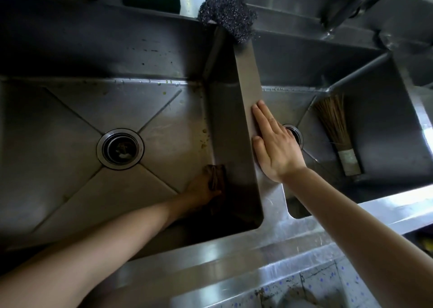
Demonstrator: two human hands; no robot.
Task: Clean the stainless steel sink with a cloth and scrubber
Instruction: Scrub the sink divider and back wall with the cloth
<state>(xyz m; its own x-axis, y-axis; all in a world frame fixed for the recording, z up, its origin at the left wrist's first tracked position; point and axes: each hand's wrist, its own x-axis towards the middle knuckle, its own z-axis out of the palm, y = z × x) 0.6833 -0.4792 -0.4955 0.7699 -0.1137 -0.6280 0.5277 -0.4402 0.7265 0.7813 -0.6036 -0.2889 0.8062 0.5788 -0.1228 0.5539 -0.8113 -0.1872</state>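
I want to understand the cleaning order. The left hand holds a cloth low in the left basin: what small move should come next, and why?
Probably wipe the cloth upward along the basin's right wall. The left hand grips it at the foot of that wall, brownish stains dot the floor nearby, and the right hand rests flat on the divider.

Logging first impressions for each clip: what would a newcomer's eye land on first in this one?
Probably the right hand, laid flat on the divider between the two basins. Next, the left hand down in the left basin, gripping a brown cloth at the foot of the divider wall. The dark scrubber sits at the divider's far end.
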